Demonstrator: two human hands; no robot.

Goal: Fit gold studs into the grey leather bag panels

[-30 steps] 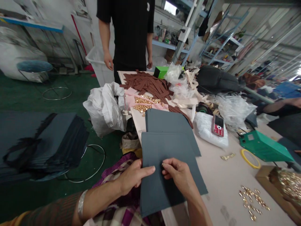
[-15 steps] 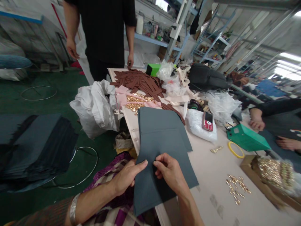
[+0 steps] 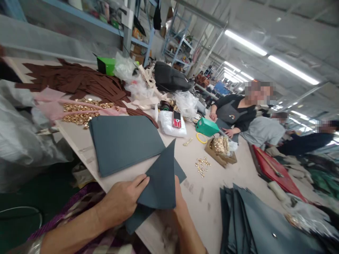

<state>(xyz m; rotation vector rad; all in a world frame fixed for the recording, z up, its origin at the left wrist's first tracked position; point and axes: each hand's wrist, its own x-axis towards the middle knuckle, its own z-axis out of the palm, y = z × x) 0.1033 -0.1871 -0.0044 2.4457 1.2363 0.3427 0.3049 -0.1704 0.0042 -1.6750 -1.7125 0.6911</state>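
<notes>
A dark blue-grey fabric panel [image 3: 162,180] is lifted and bent in front of me, its upper corner pointing up. My left hand [image 3: 128,195] pinches its left edge between thumb and fingers. At the right edge, my right hand [image 3: 179,194] grips the panel, with most of its fingers hidden behind it. Part of the same colour of fabric shows below and behind the bent part. Just beyond lies a neat stack of similar panels [image 3: 127,141] on the pale table [image 3: 182,211]. Small gold metal fittings [image 3: 202,165] lie scattered to the right of my hands.
Another pile of dark panels [image 3: 262,222] sits at the right, one bearing a small metal fitting. Farther back are brown strips [image 3: 76,79], a red phone [image 3: 177,119] on a white packet, a green device [image 3: 206,127] and a cardboard box [image 3: 221,155]. A co-worker [image 3: 233,109] sits across the table.
My view has swung right, bringing the right-hand pile into sight; the standing person has left view. The panel is now off the stack and bent, with my right hand moved to its right edge.
</notes>
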